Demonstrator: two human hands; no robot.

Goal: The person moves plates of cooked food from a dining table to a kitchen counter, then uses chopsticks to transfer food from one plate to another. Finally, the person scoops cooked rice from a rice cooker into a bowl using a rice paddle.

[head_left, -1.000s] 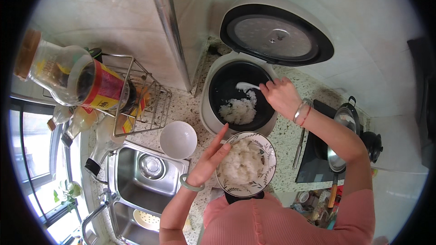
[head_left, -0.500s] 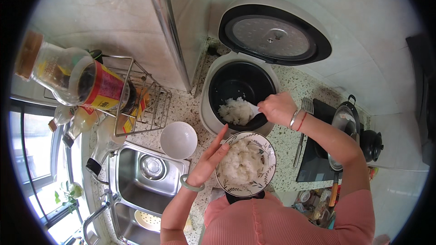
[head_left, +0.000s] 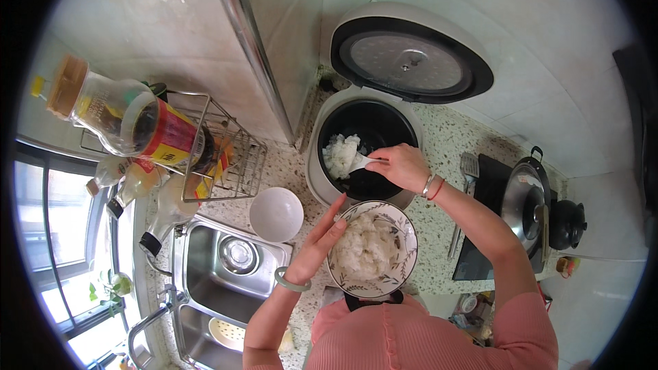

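Observation:
My right hand (head_left: 403, 167) grips a white rice paddle (head_left: 359, 161), its blade down inside the black pot of a rice cooker (head_left: 312, 173). Cooked white rice (head_left: 338, 153) is heaped on and around the blade, at the pot's left side. The cooker's lid (head_left: 410, 62) stands raised at the back. Close in front of the cooker, my left hand (head_left: 322, 241) holds a patterned bowl (head_left: 408, 260) by its left rim, thumb over the edge and fingers along the outside. A mound of rice (head_left: 363, 247) fills much of that bowl.
A white bowl (head_left: 276, 214) sits left of the patterned bowl, beside the steel sink (head_left: 212, 270). Bottles and a big glass jar (head_left: 147, 123) crowd a wire rack (head_left: 236, 164) at left. At right are a slotted turner (head_left: 469, 166), a lidded pan (head_left: 524, 205) and a dark pot (head_left: 569, 225).
My right hand has shifted left with the paddle, bringing rice to the left side of the pot. My left hand keeps the patterned bowl in nearly the same place.

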